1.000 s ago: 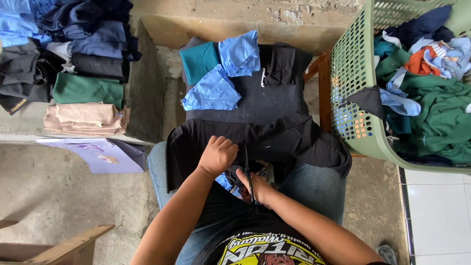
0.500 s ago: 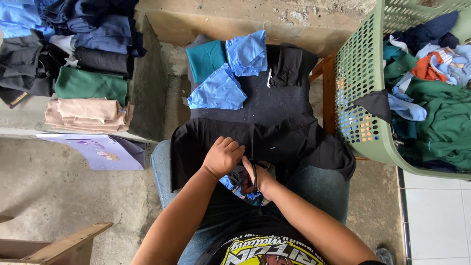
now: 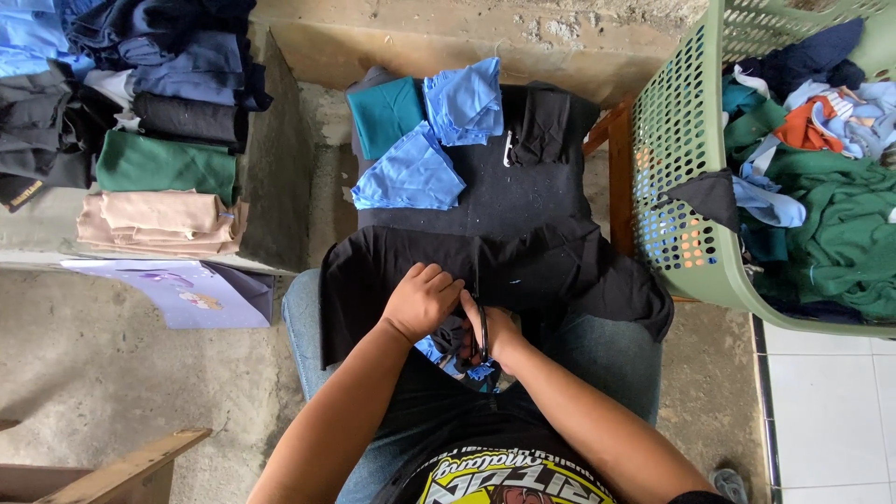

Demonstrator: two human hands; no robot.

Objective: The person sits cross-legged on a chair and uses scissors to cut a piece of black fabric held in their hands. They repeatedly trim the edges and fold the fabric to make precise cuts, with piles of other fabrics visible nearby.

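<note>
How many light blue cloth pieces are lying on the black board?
2. One light blue piece lies at the far edge beside the teal piece; the other light blue piece lies just below them. More blue cloth peeks out under the hands, mostly hidden.

Green basket crowds the right, folded stacks the left; bare black cloth ahead lies open.

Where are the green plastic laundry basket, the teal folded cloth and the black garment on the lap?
green plastic laundry basket (image 3: 686, 140): head view, perforated side wall.
teal folded cloth (image 3: 385, 114): head view, middle.
black garment (image 3: 560, 271): head view, right half.
</note>
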